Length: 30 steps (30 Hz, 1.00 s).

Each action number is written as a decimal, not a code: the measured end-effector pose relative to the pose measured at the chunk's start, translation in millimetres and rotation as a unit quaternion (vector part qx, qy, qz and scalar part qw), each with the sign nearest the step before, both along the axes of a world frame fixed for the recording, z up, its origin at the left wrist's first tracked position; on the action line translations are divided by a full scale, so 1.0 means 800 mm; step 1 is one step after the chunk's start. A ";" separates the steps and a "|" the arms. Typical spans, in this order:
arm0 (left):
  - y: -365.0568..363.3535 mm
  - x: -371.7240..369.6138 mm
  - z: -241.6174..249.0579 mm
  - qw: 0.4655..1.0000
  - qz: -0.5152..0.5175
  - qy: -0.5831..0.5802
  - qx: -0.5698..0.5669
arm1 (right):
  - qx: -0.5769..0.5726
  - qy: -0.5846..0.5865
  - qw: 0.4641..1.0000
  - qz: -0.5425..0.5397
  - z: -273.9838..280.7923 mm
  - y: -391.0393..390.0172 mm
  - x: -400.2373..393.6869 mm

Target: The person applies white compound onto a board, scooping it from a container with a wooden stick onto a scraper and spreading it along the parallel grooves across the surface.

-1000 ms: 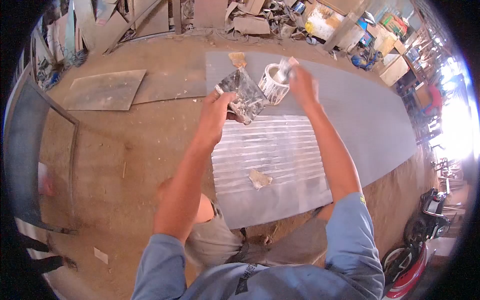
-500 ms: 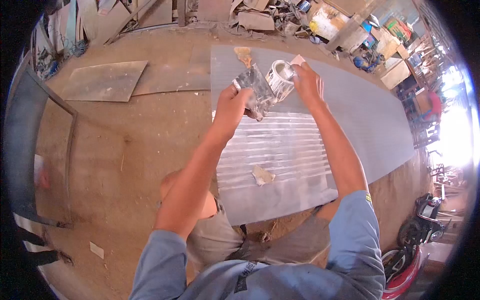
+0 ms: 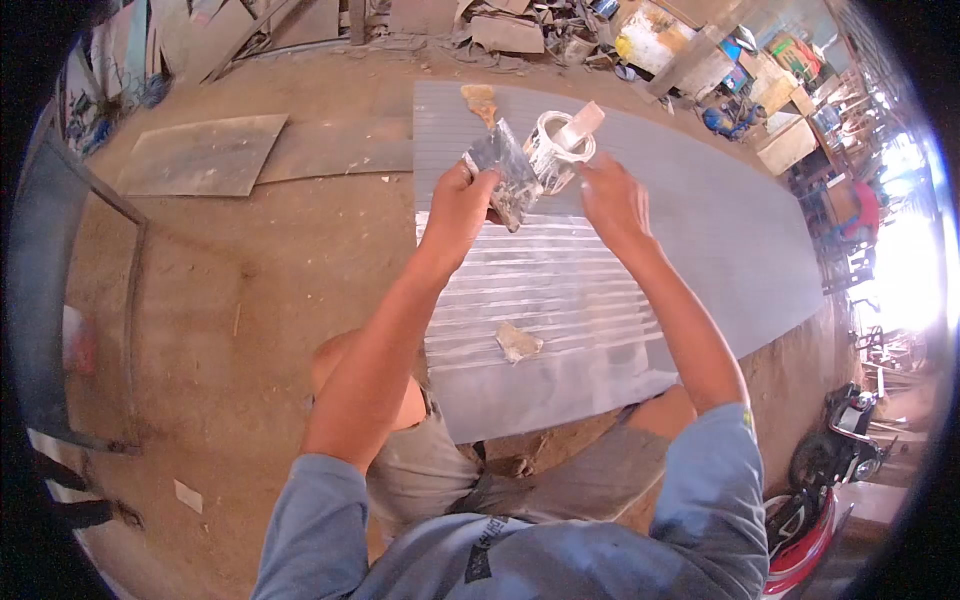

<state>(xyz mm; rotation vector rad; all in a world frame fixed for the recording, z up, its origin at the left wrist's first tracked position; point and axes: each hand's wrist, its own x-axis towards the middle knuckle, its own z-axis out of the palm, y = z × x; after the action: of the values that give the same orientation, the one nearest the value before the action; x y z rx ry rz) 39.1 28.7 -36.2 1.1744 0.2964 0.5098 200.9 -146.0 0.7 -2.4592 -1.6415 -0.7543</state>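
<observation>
My left hand (image 3: 463, 205) grips a flat scraper plate (image 3: 503, 172) smeared with grey-white putty and holds it tilted over the long grey ribbed panel (image 3: 720, 240). Just right of the plate, a small white putty can (image 3: 555, 152) stands on the panel. A pale putty knife (image 3: 580, 124) sticks out of the can. My right hand (image 3: 610, 200) hovers just below the can, fingers loose, holding nothing. The panel's near section (image 3: 540, 290) is streaked with pale putty.
A crumpled scrap (image 3: 518, 342) lies on the near part of the panel, a brown scrap (image 3: 480, 100) at its far end. A flat sheet (image 3: 200, 155) lies on the dirt floor, a metal frame (image 3: 130, 300) stands left, a motorbike (image 3: 830, 470) is at the lower right.
My right hand left the putty knife in the can and drew back toward me. My left hand with the plate has shifted only slightly.
</observation>
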 end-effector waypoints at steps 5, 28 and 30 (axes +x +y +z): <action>-0.004 0.014 -0.009 0.995 -0.034 0.019 -0.094 | 0.336 0.524 0.779 -0.072 0.025 -0.039 -0.056; -0.043 0.018 -0.029 0.963 0.003 0.012 -0.271 | 0.359 0.701 0.604 -0.123 -0.044 0.005 -0.048; -0.062 0.014 -0.022 0.971 -0.024 0.014 -0.239 | 0.286 0.625 0.696 -0.206 -0.046 0.010 -0.066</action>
<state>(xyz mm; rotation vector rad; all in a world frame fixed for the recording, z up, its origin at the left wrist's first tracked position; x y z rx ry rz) 50.4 -21.2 -54.0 0.7175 0.3891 0.3536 148.2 -138.3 -36.0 -1.9274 -0.2591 0.4001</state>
